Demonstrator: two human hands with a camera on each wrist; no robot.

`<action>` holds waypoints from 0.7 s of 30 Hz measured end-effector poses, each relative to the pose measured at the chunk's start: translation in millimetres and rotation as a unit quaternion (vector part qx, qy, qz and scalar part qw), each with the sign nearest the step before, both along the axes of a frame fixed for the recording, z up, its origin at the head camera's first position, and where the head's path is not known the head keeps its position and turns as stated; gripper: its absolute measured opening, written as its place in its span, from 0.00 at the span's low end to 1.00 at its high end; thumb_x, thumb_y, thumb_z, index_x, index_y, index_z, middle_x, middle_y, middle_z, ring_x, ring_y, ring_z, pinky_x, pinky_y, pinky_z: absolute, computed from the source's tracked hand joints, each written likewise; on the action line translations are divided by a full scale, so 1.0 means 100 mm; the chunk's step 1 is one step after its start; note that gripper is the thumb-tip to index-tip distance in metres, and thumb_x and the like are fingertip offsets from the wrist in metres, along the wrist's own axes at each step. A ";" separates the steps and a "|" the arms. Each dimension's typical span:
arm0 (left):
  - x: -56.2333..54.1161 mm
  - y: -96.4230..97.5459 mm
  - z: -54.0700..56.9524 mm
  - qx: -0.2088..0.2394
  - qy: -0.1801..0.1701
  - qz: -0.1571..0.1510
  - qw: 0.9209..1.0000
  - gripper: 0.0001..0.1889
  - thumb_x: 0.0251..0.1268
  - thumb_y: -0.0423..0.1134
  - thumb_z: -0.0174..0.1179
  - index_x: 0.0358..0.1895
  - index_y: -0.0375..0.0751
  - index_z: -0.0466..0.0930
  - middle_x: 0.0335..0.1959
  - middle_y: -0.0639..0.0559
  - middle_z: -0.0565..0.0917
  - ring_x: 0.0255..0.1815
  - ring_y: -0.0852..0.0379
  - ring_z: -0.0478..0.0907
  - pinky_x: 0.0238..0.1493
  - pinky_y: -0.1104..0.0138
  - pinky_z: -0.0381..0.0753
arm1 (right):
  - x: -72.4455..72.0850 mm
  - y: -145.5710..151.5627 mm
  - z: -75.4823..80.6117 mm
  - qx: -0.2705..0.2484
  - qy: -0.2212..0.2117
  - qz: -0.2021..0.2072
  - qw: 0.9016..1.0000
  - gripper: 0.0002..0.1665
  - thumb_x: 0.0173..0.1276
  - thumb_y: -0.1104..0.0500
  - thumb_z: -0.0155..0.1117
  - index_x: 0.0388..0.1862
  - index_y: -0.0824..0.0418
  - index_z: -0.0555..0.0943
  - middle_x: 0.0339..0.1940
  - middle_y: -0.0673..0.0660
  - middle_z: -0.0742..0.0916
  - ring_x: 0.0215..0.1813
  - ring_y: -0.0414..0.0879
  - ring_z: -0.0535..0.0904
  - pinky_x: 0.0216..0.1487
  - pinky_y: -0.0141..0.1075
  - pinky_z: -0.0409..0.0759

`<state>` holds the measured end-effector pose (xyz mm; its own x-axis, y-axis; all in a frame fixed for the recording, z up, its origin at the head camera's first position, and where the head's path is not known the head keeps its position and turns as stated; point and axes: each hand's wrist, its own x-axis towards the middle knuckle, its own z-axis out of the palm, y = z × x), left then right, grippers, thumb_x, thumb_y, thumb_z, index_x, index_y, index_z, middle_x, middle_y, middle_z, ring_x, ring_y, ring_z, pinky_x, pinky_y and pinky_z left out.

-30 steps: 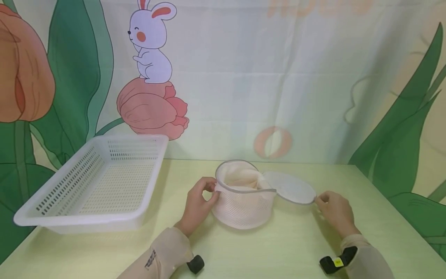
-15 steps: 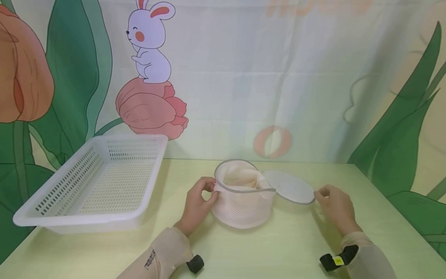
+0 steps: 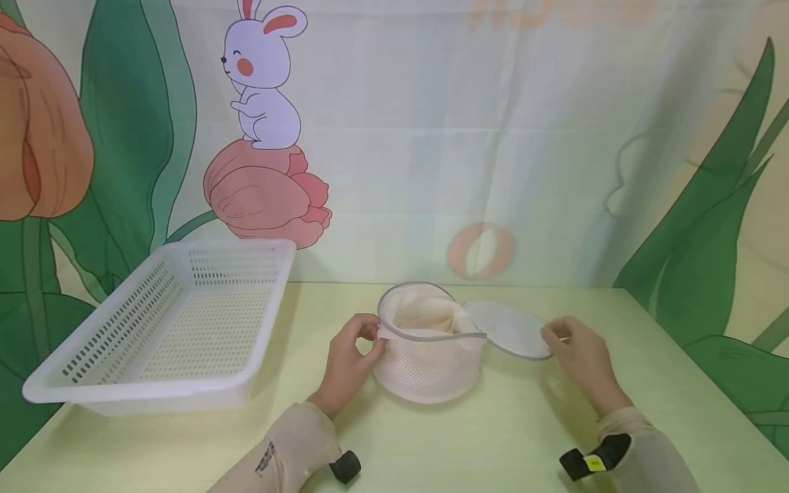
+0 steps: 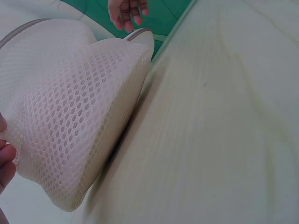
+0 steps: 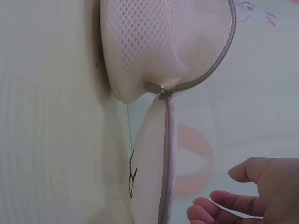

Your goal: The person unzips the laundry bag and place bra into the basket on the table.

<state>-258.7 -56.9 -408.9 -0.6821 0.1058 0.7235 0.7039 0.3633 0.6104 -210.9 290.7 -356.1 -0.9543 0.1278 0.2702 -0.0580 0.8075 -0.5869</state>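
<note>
A white mesh laundry bag [image 3: 431,370] stands upright on the table, its round top unzipped and grey-edged. Pale cloth [image 3: 428,316] shows inside. Its round lid [image 3: 508,329] lies folded out to the right. My left hand [image 3: 351,363] pinches the bag's left side just below the rim; in the left wrist view its fingertips [image 4: 7,161] meet the mesh at the left edge. My right hand [image 3: 582,359] hovers by the lid's right end, and the right wrist view shows its fingers loose and apart from the lid [image 5: 154,163].
A white slotted plastic basket [image 3: 263,342] stands on the left of the pale green table [image 3: 468,445]. Behind the table hangs a printed cloth backdrop [image 3: 394,171] with a rabbit and tulips. Black wrist cameras sit on both sleeves.
My right hand has let go of the lid's edge and shifted slightly left and up, over its right end. My left hand and the bag stay in place.
</note>
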 end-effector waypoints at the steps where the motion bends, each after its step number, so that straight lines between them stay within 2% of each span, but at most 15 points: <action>1: 0.00 0.00 0.00 0.000 0.002 0.001 1.000 0.14 0.54 0.24 0.63 0.43 0.38 0.76 0.30 0.47 0.82 0.36 0.56 0.79 0.44 0.65 0.82 | 0.00 -0.02 0.01 -0.005 0.001 0.005 1.000 0.24 0.74 0.48 0.51 0.51 0.69 0.76 0.50 0.70 0.83 0.47 0.60 0.82 0.42 0.45 0.81; 4: 0.00 0.00 0.00 0.002 0.003 0.000 1.000 0.14 0.54 0.24 0.63 0.43 0.39 0.76 0.30 0.46 0.82 0.36 0.56 0.79 0.44 0.65 0.82 | 0.02 -0.11 0.04 -0.023 0.000 0.022 1.000 0.25 0.74 0.46 0.51 0.52 0.68 0.76 0.51 0.70 0.83 0.46 0.58 0.83 0.40 0.37 0.80; 7: 0.00 -0.01 0.00 0.004 0.003 -0.004 1.000 0.14 0.54 0.24 0.63 0.44 0.39 0.76 0.30 0.45 0.82 0.36 0.55 0.79 0.44 0.64 0.82 | 0.03 -0.22 0.07 -0.033 -0.001 0.030 0.999 0.26 0.74 0.45 0.51 0.53 0.67 0.76 0.52 0.69 0.83 0.47 0.57 0.83 0.41 0.35 0.79; 14: 0.01 -0.01 0.01 0.008 0.000 -0.009 1.000 0.15 0.54 0.24 0.63 0.44 0.40 0.76 0.31 0.46 0.82 0.36 0.54 0.79 0.44 0.63 0.82 | 0.06 -0.45 0.09 -0.034 0.007 0.051 0.998 0.26 0.74 0.45 0.52 0.53 0.66 0.76 0.52 0.67 0.83 0.53 0.59 0.79 0.51 0.51 0.81; 21: 0.00 -0.01 0.00 0.008 -0.001 -0.008 1.000 0.15 0.54 0.24 0.63 0.44 0.40 0.77 0.30 0.47 0.82 0.36 0.54 0.79 0.44 0.63 0.82 | 0.07 -0.60 0.08 -0.021 0.002 0.049 0.999 0.25 0.73 0.43 0.52 0.51 0.64 0.77 0.49 0.64 0.84 0.50 0.56 0.81 0.46 0.48 0.82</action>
